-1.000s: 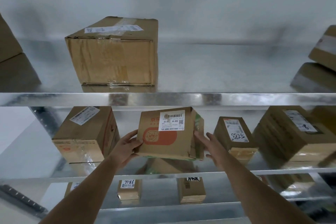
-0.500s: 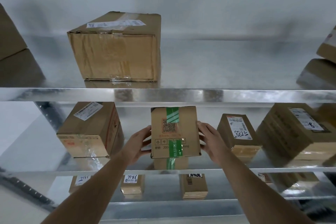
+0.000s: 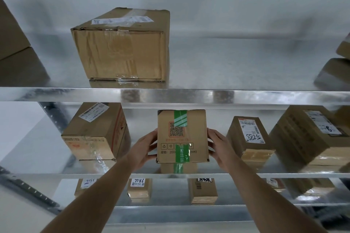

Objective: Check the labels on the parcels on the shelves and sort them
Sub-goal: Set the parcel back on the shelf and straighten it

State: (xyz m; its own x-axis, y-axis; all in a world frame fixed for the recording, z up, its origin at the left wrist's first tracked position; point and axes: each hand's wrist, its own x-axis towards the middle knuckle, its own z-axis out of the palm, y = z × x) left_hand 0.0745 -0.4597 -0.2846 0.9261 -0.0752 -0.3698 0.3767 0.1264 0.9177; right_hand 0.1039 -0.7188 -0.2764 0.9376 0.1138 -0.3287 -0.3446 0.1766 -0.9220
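A small cardboard parcel (image 3: 197,134) with green tape and a QR code stands on the middle shelf (image 3: 246,175), its taped face toward me. My left hand (image 3: 144,149) grips its left side and my right hand (image 3: 219,146) grips its right side. No white shipping label shows on the facing side. To its left is a larger parcel (image 3: 94,132) with a white label on top. To its right sits a parcel marked 5288 (image 3: 250,136), and further right a big parcel (image 3: 310,134) with a label.
A large taped box (image 3: 121,47) stands on the top shelf (image 3: 208,94), with more boxes at the far left (image 3: 13,43) and far right (image 3: 337,70) edges. The lower shelf holds several small parcels, two marked 7786 (image 3: 139,187). A white wall lies behind.
The parcel in my hands has been turned: a second ago its labelled face with a red logo faced me, now the green-taped QR face does. It now stands upright on the shelf.
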